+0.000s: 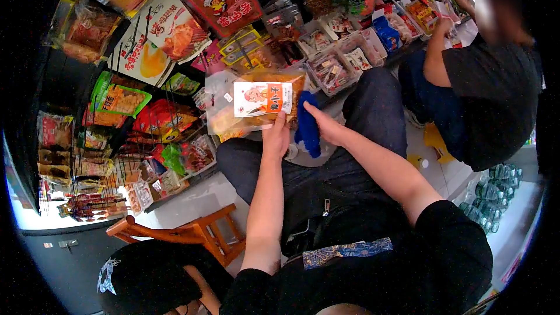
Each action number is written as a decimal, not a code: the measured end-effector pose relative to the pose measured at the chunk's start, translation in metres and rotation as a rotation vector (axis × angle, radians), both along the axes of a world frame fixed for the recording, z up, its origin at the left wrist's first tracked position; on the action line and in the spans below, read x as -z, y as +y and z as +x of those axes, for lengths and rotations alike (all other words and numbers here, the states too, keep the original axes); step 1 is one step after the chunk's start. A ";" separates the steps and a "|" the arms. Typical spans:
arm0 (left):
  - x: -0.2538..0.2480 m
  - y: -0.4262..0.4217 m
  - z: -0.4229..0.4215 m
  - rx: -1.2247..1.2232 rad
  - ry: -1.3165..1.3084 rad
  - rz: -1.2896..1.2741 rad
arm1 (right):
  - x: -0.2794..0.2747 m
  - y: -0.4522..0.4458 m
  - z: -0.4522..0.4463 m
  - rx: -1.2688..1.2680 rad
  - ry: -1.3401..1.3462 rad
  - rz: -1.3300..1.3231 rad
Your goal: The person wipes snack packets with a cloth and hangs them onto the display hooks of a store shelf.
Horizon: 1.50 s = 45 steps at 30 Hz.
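- The left hand's fingers [282, 118] grasp a clear snack packet [264, 98] at its lower edge, the thumb lying on the front.
- The right hand [325, 123] grasps a bunched blue cloth [307, 127] at the packet's right end; most of its fingers are hidden behind the cloth, so their exact hold cannot be told.
- The snack packet is held up in front of the person, above the knees, its white and orange label facing the camera and brown contents showing through.
- Beneath the hands are the person's dark trousers [376, 105], the knees spread apart.
- Just beyond the packet, clear plastic bins [333, 71] hold small packs, with a blue pack [386, 30] near them.
- To the left and ahead, packets hang on dark racks, among them a red packet [224, 1] and a green packet [120, 97].
- At right, another person in a dark shirt [496, 93] reaches toward the goods; yellow footwear [436, 142] shows on the tiled floor below.
- Behind that person are green-tinted bottles [493, 192].
- At lower left, a wooden chair [214, 237] stands near a person in a black cap [146, 277].
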<state>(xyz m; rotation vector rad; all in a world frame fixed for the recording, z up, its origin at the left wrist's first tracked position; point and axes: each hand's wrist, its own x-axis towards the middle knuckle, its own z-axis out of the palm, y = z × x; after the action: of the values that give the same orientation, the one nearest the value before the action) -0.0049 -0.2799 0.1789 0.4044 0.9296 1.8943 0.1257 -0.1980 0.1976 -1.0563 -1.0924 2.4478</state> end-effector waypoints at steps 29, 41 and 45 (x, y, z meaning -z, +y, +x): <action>0.000 -0.002 -0.001 -0.062 -0.100 0.027 | 0.012 -0.010 -0.005 0.077 0.118 0.375; -0.005 -0.004 0.001 0.035 -0.086 -0.031 | 0.003 0.005 -0.001 0.260 0.123 0.230; -0.004 -0.004 0.003 0.061 -0.054 -0.065 | 0.003 0.011 0.000 0.295 0.167 0.115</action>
<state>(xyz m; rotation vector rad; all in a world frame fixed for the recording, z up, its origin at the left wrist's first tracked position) -0.0017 -0.2844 0.1829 0.3381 0.9300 1.8061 0.1257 -0.1875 0.1949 -0.8895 -0.9382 2.1688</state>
